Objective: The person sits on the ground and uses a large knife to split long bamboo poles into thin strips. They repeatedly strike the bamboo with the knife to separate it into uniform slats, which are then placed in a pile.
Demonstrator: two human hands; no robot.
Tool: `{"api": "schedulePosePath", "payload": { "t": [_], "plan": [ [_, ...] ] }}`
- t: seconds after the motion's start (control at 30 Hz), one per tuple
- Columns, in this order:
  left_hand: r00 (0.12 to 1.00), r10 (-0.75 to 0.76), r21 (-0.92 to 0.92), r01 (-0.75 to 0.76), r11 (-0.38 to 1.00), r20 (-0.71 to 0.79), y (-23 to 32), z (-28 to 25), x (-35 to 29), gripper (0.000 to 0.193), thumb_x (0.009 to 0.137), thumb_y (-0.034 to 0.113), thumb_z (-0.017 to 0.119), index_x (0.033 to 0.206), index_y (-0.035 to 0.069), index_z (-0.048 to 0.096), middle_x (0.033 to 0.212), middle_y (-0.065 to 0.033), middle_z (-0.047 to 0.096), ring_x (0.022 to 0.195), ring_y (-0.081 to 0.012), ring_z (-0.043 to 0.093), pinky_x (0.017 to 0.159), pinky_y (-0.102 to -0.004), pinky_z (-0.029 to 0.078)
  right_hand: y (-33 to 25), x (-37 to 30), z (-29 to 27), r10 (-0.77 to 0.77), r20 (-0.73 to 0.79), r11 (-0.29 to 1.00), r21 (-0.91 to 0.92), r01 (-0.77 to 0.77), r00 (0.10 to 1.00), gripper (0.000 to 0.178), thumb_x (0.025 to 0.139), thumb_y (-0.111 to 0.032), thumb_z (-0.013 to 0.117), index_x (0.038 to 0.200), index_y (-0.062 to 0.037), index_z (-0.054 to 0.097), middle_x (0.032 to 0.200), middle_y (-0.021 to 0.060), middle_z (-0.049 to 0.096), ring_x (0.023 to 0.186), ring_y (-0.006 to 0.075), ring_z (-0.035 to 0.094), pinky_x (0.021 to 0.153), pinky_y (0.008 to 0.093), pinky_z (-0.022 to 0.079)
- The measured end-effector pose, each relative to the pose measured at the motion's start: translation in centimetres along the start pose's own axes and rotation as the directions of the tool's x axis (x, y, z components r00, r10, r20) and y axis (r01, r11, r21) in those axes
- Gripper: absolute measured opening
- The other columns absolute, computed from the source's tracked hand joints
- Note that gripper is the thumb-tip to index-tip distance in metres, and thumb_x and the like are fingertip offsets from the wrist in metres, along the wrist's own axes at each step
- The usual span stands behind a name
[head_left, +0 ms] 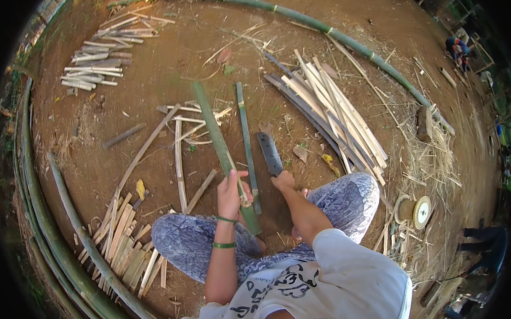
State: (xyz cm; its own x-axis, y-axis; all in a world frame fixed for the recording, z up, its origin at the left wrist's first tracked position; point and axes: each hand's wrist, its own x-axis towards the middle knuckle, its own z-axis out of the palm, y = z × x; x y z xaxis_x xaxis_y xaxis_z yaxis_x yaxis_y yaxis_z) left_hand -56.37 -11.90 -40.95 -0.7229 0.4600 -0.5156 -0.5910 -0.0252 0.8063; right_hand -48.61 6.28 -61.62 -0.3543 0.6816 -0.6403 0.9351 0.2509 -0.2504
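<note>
My left hand (pixel 230 196) is closed round a wide green split of bamboo (pixel 210 120), which slants from near my lap toward the far left. In my right hand (pixel 283 181) is the handle of a broad, dark-bladed machete (pixel 270 152), its blade pointing away from me, to the right of the bamboo. Between the two lies a narrower green bamboo strip (pixel 246 141) on the ground. I sit with my legs folded on either side; the machete's handle is mostly hidden by my fingers.
Pale split bamboo strips (pixel 336 113) lie heaped at right, with more piles at far left (pixel 94 67) and near left (pixel 122 242). Long green poles (pixel 295 15) curve along the far side and left edge. A spool-like object (pixel 421 212) stands right. Other people (pixel 459 51) are at the right edge.
</note>
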Motion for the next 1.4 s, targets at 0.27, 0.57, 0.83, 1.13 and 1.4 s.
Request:
{"api": "schedulePosePath", "payload": {
  "t": [0.27, 0.57, 0.83, 1.13, 1.4],
  "plan": [
    [0.952, -0.059, 0.087, 0.088, 0.992, -0.299, -10.3, -2.1, 9.1, 0.046, 0.101, 0.043, 0.056, 0.104, -0.002, 0.065, 0.069, -0.0055, 0.059, 0.050, -0.0208, 0.065, 0.044, -0.0315, 0.052, -0.7, 0.6, 3.9, -0.484, -0.002, 0.871, 0.096, 0.482, 0.875, 0.034, 0.082, -0.031, 0.073, 0.105, -0.0062, 0.066, 0.101, 0.0185, 0.068, 0.096, 0.0378, 0.067, 0.083, 0.0464, 0.054],
    [0.869, 0.130, 0.515, 0.157, 0.843, -0.478, -16.7, -5.8, 10.0, 0.045, 0.097, 0.037, 0.062, 0.081, -0.005, 0.066, 0.062, -0.0086, 0.062, 0.050, -0.0179, 0.065, 0.047, -0.0340, 0.052, -2.0, -3.3, 7.3, -0.465, 0.077, 0.873, -0.125, 0.471, 0.882, 0.052, 0.081, -0.034, 0.075, 0.111, 0.0033, 0.055, 0.102, 0.0260, 0.066, 0.098, 0.0416, 0.067, 0.082, 0.0486, 0.056],
    [0.862, 0.191, 0.611, 0.160, 0.776, -0.469, -18.4, -6.4, 9.9, 0.044, 0.098, 0.037, 0.062, 0.083, -0.004, 0.067, 0.061, -0.0098, 0.062, 0.051, -0.0196, 0.066, 0.050, -0.0358, 0.051, -4.3, 2.6, -0.2, -0.223, -0.312, 0.942, 0.175, 0.286, 0.924, 0.041, 0.085, -0.035, 0.064, 0.101, 0.0026, 0.059, 0.089, 0.0299, 0.068, 0.085, 0.0476, 0.068, 0.080, 0.0564, 0.054],
    [0.878, 0.148, 0.560, 0.153, 0.814, -0.455, -18.6, -6.4, 10.2, 0.045, 0.098, 0.037, 0.061, 0.082, -0.004, 0.066, 0.061, -0.0111, 0.062, 0.050, -0.0210, 0.065, 0.051, -0.0376, 0.051, 0.7, 16.1, -30.4, -0.567, -0.127, 0.785, -0.382, 0.488, 0.814, 0.045, 0.086, -0.041, 0.068, 0.112, -0.0046, 0.066, 0.099, 0.0226, 0.071, 0.095, 0.0383, 0.069, 0.085, 0.0477, 0.054],
    [0.882, 0.102, 0.568, 0.204, 0.797, -0.460, -17.9, -6.1, 8.9, 0.044, 0.100, 0.035, 0.060, 0.082, -0.005, 0.065, 0.059, -0.0091, 0.058, 0.049, -0.0178, 0.060, 0.050, -0.0369, 0.050, 15.6, 14.7, -29.7, -0.400, -0.223, 0.916, -0.128, 0.380, 0.889, 0.043, 0.086, -0.032, 0.074, 0.117, -0.0061, 0.062, 0.099, 0.0221, 0.068, 0.094, 0.0334, 0.067, 0.085, 0.0439, 0.052]
  ]
}}
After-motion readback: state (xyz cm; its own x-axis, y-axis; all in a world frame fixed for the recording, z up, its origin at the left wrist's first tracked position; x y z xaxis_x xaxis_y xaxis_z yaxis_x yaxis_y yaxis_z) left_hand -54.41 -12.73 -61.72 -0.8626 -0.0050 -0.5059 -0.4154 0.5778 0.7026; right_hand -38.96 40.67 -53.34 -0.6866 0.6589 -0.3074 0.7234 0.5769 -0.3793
